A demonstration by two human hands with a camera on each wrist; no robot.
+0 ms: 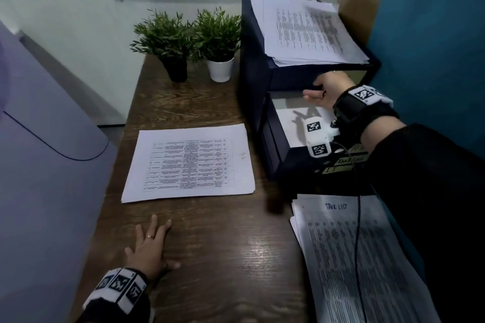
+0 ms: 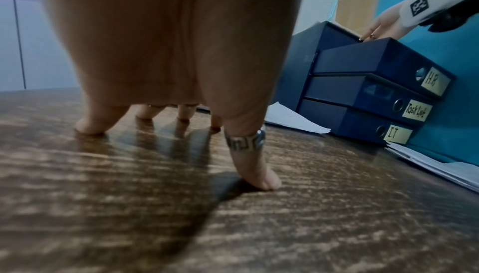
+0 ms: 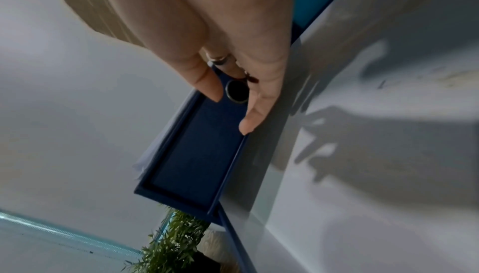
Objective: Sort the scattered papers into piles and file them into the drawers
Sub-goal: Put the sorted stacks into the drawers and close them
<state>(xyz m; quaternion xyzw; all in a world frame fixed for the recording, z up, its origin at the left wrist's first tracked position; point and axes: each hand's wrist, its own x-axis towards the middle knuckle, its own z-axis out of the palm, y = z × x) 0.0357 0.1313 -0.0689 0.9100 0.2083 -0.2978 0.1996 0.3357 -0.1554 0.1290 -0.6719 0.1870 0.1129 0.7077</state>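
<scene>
A dark blue drawer unit point(image 1: 252, 65) stands at the desk's right. Its drawers are labelled H.R point(image 2: 435, 83), Task List point(image 2: 417, 111) and IT point(image 2: 396, 135). The H.R drawer point(image 1: 273, 139) is pulled out with white paper point(image 1: 291, 123) inside. My right hand point(image 1: 321, 90) reaches over it and touches the blue drawer front point(image 3: 197, 154) above, beside its ring hole point(image 3: 237, 92); two middle fingers are bent there. My left hand point(image 1: 154, 241) rests flat on the desk, fingers spread. One paper pile point(image 1: 189, 162) lies mid-desk, a "Task List" pile point(image 1: 354, 257) lies front right, and another pile point(image 1: 309, 31) sits on the unit.
Two potted plants point(image 1: 168, 37) point(image 1: 217, 31) stand at the back of the wooden desk point(image 1: 223, 257). A pale purple panel point(image 1: 39, 139) borders the desk's left side and a teal wall point(image 1: 433, 47) its right. A black cable point(image 1: 358, 244) hangs over the front-right pile.
</scene>
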